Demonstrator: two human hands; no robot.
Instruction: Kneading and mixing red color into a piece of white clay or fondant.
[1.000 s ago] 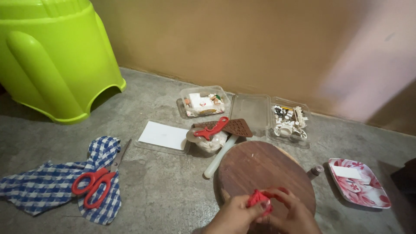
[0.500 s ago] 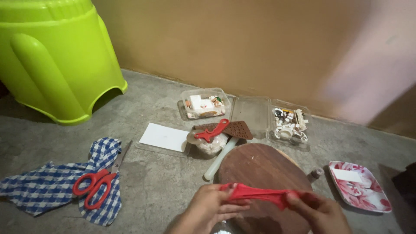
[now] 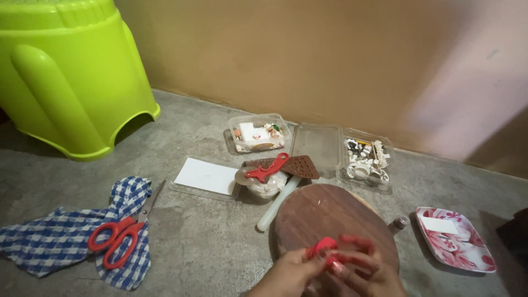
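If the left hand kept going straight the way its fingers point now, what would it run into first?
The left hand points right, into the red clay lump it pinches, with the right hand directly beyond, above the round wooden board. Depth is unclear.

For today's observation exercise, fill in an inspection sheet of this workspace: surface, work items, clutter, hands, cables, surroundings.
Surface: grey concrete floor; round wooden board lies on it.
Work items: red pliable piece held over the board by both hands.
Clutter: red scissors on checked cloth; clear trays of small parts; white roller; patterned plate.
Hands: left hand and right hand both pinch the red piece.
Cables: nothing seen.
Surroundings: green plastic stool, tan wall.
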